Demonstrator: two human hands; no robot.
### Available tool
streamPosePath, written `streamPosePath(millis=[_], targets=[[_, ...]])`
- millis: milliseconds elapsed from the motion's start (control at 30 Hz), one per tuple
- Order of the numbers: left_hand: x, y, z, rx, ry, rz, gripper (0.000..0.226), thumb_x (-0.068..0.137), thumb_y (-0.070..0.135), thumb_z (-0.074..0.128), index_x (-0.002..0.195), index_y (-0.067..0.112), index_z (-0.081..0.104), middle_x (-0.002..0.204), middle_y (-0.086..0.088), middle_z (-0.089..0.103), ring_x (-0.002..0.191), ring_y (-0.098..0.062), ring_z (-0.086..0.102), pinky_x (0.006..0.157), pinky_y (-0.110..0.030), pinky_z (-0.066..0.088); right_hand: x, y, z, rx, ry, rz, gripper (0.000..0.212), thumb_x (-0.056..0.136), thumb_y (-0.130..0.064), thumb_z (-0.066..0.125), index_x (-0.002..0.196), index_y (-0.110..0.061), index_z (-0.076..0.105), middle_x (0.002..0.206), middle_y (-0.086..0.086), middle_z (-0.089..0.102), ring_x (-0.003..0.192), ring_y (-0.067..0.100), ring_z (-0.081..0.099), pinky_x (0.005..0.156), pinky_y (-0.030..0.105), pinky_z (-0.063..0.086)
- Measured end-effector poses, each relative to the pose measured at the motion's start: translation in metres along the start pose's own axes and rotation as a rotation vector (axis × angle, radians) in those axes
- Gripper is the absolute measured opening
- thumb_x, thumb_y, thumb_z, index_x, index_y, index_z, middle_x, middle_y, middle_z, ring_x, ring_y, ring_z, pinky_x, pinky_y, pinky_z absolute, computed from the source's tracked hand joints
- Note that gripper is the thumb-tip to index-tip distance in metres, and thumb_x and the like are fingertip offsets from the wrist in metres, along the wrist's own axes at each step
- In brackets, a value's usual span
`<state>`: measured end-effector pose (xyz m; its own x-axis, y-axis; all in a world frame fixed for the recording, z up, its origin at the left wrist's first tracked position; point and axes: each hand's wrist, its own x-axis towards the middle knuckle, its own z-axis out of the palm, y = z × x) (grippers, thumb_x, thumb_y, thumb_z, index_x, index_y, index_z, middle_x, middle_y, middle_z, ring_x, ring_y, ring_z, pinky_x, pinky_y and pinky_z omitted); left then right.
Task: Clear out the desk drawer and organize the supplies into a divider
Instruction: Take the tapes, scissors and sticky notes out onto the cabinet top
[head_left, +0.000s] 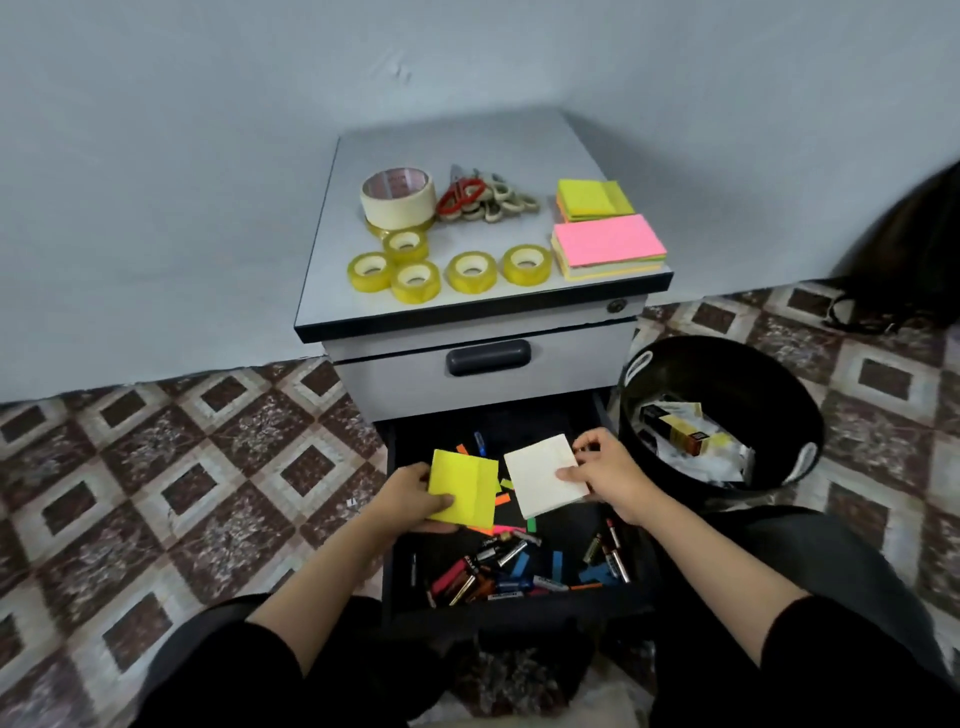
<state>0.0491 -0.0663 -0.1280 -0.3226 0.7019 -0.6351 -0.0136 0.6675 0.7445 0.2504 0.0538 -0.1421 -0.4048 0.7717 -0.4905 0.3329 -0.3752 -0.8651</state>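
Note:
The lower drawer (400, 571) of a grey cabinet stands pulled open in front of me. My left hand (410, 496) grips a yellow sticky-note pad (467, 483) over the drawer's left side. My right hand (608, 475) holds a white note pad (537, 475) by its right edge, thumb on top. Beneath them, the black drawer floor holds several batteries (498, 571), coloured paper flags (556, 564) and a small blue item (480, 442).
The cabinet top (467, 306) carries a masking tape roll (397, 196), several yellow tape rolls (470, 270), red-handled scissors (460, 196) among other scissors, and two sticky-note stacks (608, 247). A black bin (779, 415) holding trash stands right of the drawer. Patterned floor tiles surround the cabinet.

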Motion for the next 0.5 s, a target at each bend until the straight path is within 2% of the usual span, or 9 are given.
streamPosePath(millis=[67, 100, 200, 233, 333, 400, 500], targets=[[-0.007, 0.010, 0.005, -0.047, -0.018, 0.034, 0.033, 0.090, -0.006, 0.052, 0.121, -0.002, 0.043, 0.097, -0.011, 0.057, 0.081, -0.023, 0.061, 0.052, -0.023, 0.056, -0.007, -0.013, -0.009, 0.072, -0.019, 0.027, 0.028, 0.085, 0.009, 0.059, 0.104, -0.007, 0.046, 0.090, 0.008, 0.062, 0.072, 0.016, 0.059, 0.048, 0.025, 0.050], [-0.009, 0.015, 0.008, -0.057, -0.026, 0.051, 0.034, 0.090, -0.005, 0.052, 0.123, -0.002, 0.043, 0.096, -0.010, 0.057, 0.081, -0.021, 0.061, 0.053, -0.022, 0.056, -0.010, -0.020, -0.015, 0.090, -0.030, 0.027, 0.023, 0.086, 0.007, 0.057, 0.104, -0.005, 0.050, 0.093, 0.011, 0.062, 0.073, 0.016, 0.060, 0.051, 0.026, 0.051], [-0.017, 0.034, 0.016, -0.068, -0.039, 0.093, 0.033, 0.092, -0.003, 0.050, 0.125, -0.002, 0.044, 0.100, -0.009, 0.055, 0.086, -0.021, 0.059, 0.058, -0.023, 0.058, -0.017, -0.037, -0.031, 0.121, -0.049, 0.012, 0.003, 0.089, 0.002, 0.056, 0.090, 0.000, 0.056, 0.092, 0.015, 0.063, 0.076, 0.019, 0.061, 0.068, 0.034, 0.052], [-0.020, 0.042, 0.018, -0.085, -0.046, 0.106, 0.032, 0.093, -0.003, 0.048, 0.125, -0.002, 0.044, 0.101, -0.009, 0.054, 0.087, -0.021, 0.058, 0.058, -0.023, 0.058, -0.019, -0.043, -0.036, 0.137, -0.041, 0.006, 0.006, 0.090, 0.001, 0.055, 0.084, -0.001, 0.055, 0.088, 0.013, 0.064, 0.076, 0.019, 0.061, 0.069, 0.034, 0.053], [-0.028, 0.065, 0.023, -0.156, -0.081, 0.149, 0.027, 0.095, -0.002, 0.043, 0.122, 0.000, 0.045, 0.105, -0.011, 0.054, 0.090, -0.022, 0.058, 0.059, -0.024, 0.058, -0.026, -0.064, -0.053, 0.245, -0.005, -0.018, 0.019, 0.093, 0.000, 0.051, 0.074, -0.003, 0.054, 0.079, 0.011, 0.063, 0.071, 0.017, 0.062, 0.056, 0.029, 0.056], [-0.034, 0.080, 0.026, -0.190, -0.113, 0.193, 0.025, 0.096, -0.001, 0.042, 0.121, 0.000, 0.045, 0.107, -0.012, 0.055, 0.092, -0.023, 0.058, 0.060, -0.023, 0.058, -0.032, -0.077, -0.065, 0.322, 0.011, -0.036, 0.019, 0.094, 0.001, 0.048, 0.077, -0.002, 0.055, 0.080, 0.012, 0.062, 0.069, 0.017, 0.062, 0.050, 0.026, 0.056], [-0.039, 0.098, 0.029, -0.265, -0.116, 0.235, 0.021, 0.097, 0.001, 0.041, 0.117, -0.001, 0.046, 0.107, -0.015, 0.057, 0.091, -0.026, 0.060, 0.058, -0.025, 0.058, -0.035, -0.093, -0.079, 0.492, -0.001, -0.043, 0.018, 0.096, 0.002, 0.040, 0.086, 0.000, 0.054, 0.087, 0.014, 0.061, 0.077, 0.022, 0.060, 0.049, 0.027, 0.057]])
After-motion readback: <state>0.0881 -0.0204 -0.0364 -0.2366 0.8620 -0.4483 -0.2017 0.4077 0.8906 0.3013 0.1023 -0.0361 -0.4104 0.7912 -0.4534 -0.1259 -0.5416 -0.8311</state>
